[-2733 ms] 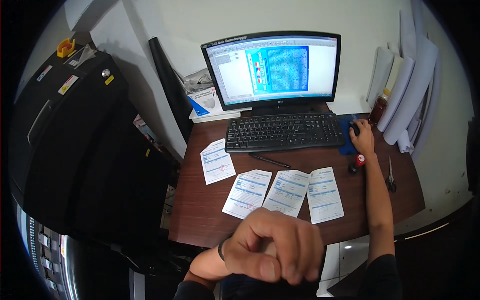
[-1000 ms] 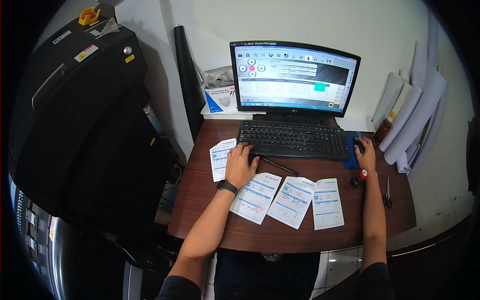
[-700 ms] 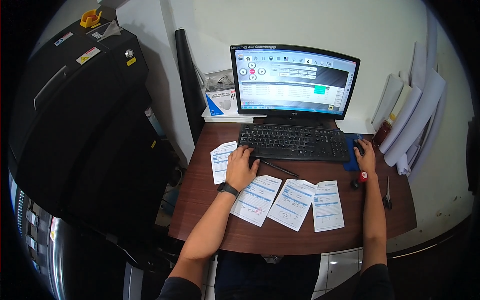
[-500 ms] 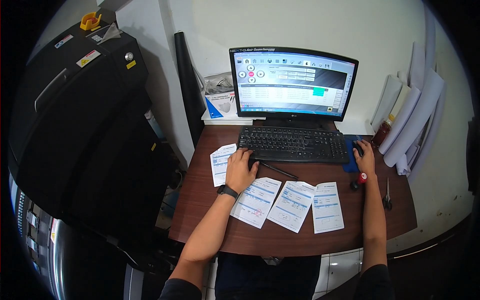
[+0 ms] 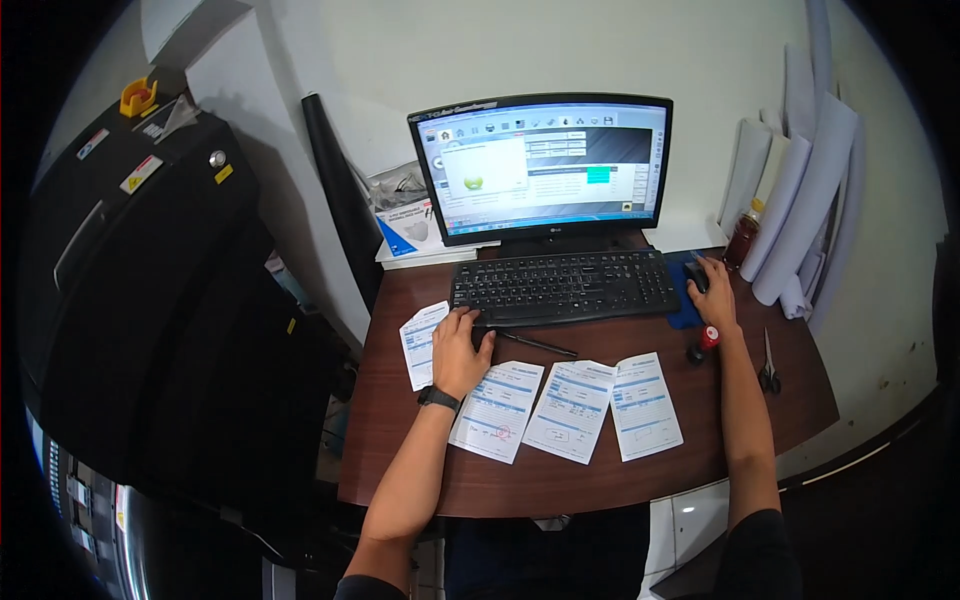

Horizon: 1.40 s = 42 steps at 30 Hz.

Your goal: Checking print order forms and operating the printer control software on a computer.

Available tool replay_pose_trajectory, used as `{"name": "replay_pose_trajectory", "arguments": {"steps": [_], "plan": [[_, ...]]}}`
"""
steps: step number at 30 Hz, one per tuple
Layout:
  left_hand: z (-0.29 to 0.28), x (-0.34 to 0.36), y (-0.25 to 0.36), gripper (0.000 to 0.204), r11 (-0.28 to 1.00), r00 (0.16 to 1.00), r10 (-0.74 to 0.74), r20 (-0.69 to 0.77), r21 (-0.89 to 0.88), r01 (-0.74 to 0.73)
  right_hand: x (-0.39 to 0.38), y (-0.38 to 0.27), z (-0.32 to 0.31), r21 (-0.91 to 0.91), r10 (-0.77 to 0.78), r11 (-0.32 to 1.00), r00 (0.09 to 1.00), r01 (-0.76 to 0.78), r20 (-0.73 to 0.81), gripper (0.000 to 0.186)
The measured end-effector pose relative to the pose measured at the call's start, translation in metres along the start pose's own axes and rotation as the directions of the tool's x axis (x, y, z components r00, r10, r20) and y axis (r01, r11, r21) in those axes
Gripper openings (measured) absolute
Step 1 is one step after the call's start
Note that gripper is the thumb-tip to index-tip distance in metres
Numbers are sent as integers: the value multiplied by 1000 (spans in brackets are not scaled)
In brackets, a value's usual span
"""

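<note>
My left hand (image 5: 457,355) lies with fingers apart at the lower left corner of the black keyboard (image 5: 565,285), near a black pen (image 5: 535,342). My right hand (image 5: 712,300) grips the black mouse (image 5: 697,272) on a blue mouse pad (image 5: 683,318). A red-and-black stamp (image 5: 708,340) stands beside my right wrist, with scissors (image 5: 768,365) to its right. Several printed forms (image 5: 565,415) lie between my forearms. The monitor (image 5: 540,165) shows a software window with a small pop-up box at upper left, holding a green round icon.
The wooden desk (image 5: 390,470) borders a large black machine (image 5: 150,340) on the left, with a yellow tape dispenser (image 5: 138,96) on top. Paper rolls (image 5: 800,200) and a jar of dark red liquid (image 5: 742,235) stand at right, a box (image 5: 405,220) and black roll (image 5: 340,200) at back left.
My left hand has come down from before the camera to the keyboard's edge. The screen changed from a blue design to a control window, and a pop-up has appeared. The view has shifted slightly.
</note>
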<state>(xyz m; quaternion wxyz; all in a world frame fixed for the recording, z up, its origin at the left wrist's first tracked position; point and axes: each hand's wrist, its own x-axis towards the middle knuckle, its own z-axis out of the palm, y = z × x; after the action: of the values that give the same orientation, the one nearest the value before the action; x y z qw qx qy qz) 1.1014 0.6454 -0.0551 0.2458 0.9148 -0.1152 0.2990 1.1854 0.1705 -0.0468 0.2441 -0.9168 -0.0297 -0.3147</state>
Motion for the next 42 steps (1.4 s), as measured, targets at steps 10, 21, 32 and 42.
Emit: {"name": "replay_pose_trajectory", "arguments": {"steps": [10,21,32,42], "plan": [[2,-1,1,45,999,1000,-25,17,-22,25,2,9,3,-76,-28,997,1000,28,-8,44],[-5,1,6,96,1000,975,6,223,8,-8,4,13,8,-67,2,998,1000,-2,9,42],[3,-3,3,96,995,975,0,222,100,-23,3,16,7,-65,-44,997,999,42,-25,43],[-1,-7,-9,86,992,971,-43,233,125,14,5,5,18,-41,-50,998,999,49,-8,44]]}}
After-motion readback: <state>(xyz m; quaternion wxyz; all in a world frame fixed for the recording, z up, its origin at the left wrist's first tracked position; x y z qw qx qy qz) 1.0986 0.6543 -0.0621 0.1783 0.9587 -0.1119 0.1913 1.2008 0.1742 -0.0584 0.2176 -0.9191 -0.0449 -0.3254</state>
